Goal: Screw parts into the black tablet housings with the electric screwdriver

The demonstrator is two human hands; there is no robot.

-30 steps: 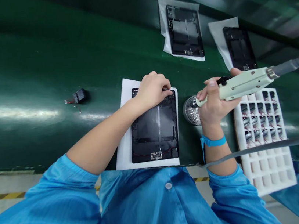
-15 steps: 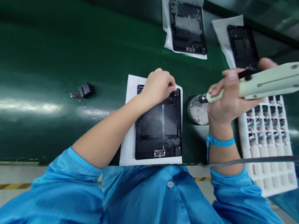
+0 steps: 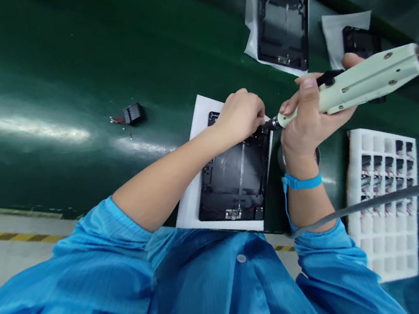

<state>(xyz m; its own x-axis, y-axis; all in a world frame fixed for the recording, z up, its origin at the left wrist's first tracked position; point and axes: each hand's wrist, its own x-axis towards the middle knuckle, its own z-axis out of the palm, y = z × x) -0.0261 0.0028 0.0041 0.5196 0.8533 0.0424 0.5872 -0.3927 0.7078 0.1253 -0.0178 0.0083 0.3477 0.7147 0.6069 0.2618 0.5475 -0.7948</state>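
Note:
A black tablet housing (image 3: 232, 180) lies on a white sheet (image 3: 190, 201) at the bench's front edge. A small circuit board (image 3: 233, 214) shows along its near side. My left hand (image 3: 244, 113) bends over the housing's far right corner, fingers curled together; what they pinch, if anything, is hidden. My right hand (image 3: 305, 117) is wrapped round a pale green electric screwdriver (image 3: 370, 80), held slanting. The screwdriver's tip reaches the same corner, close to my left fingertips; whether it touches a screw I cannot make out.
A white compartment tray (image 3: 392, 251) with small dark wired parts stands right. Another tablet housing (image 3: 282, 22) lies behind, with a third (image 3: 361, 42) beside it. Black wired parts (image 3: 133, 114) lie left. A perforated round container is mostly behind my right wrist. A grey cord (image 3: 375, 201) crosses the right side.
My right hand has brought the screwdriver left from above the perforated container to the housing's corner. My left hand stays at that corner. The whole view has shifted somewhat.

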